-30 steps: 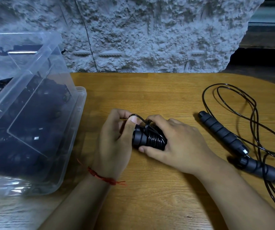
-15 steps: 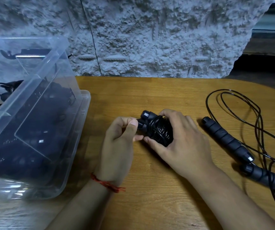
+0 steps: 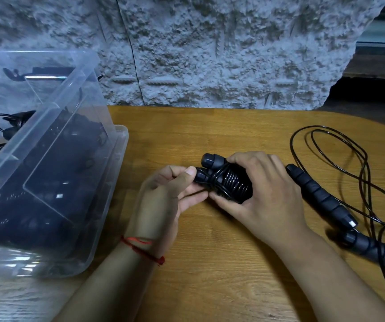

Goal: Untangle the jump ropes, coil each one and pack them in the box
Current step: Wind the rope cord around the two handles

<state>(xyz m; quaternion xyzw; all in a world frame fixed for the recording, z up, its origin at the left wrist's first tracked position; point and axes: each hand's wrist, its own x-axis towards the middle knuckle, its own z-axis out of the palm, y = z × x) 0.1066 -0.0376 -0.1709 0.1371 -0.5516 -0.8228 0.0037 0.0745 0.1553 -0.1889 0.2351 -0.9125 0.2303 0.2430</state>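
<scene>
A black jump rope (image 3: 226,182), its thin cord wound tightly round its two handles, is held just above the middle of the wooden table (image 3: 210,263). My right hand (image 3: 261,194) grips the wound bundle from the right. My left hand (image 3: 175,189) pinches the end of the lower handle and the cord's loose end. A second jump rope lies loose at the right, with two ribbed black handles (image 3: 321,196) and its cord (image 3: 340,159) spread in loops. The clear plastic box (image 3: 94,205) at the left holds several dark coiled ropes.
The box's clear lid (image 3: 47,126) leans tilted over the box. A rough grey stone wall (image 3: 210,54) rises behind the table. The loose cord runs off the table's right edge. A red thread bracelet sits on my left wrist.
The wound bundle has turned so both handle ends point up-left and show. My left hand shifted from covering the bundle's end to pinching the lower handle tip.
</scene>
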